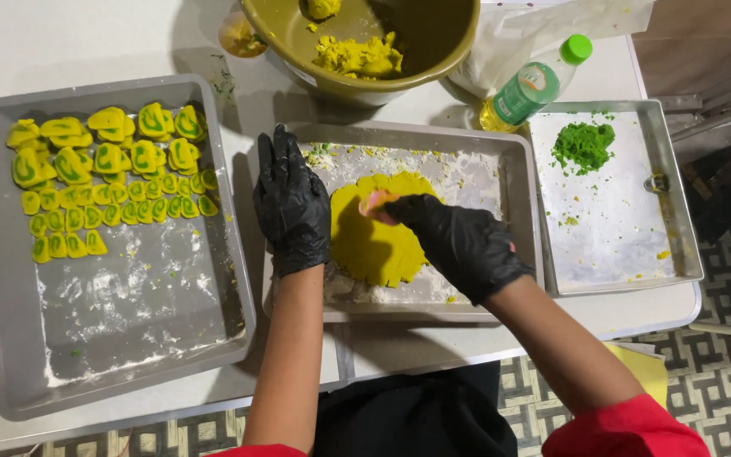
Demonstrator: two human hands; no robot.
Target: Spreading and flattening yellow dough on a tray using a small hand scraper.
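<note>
Flat yellow dough sheet [378,241] lies in the floured middle tray [475,173], ragged at the edges. Right hand [458,241], black-gloved, fingers curled around a small pinkish cutter [374,201] pressed on the sheet's upper part. Left hand [291,203], also gloved, open and flat, fingers extended, resting at the sheet's left edge on the tray. Left tray [10,322]: rows of yellow-and-green shaped pieces [103,182] in its upper half, flour smears below. Right tray [678,203]: clump of green dough [584,145] on flour. Behind, an olive bowl [433,51] holding yellow dough lumps; an oil bottle [535,85] with a green cap lies beside it. All on a white bench [44,38].
</note>
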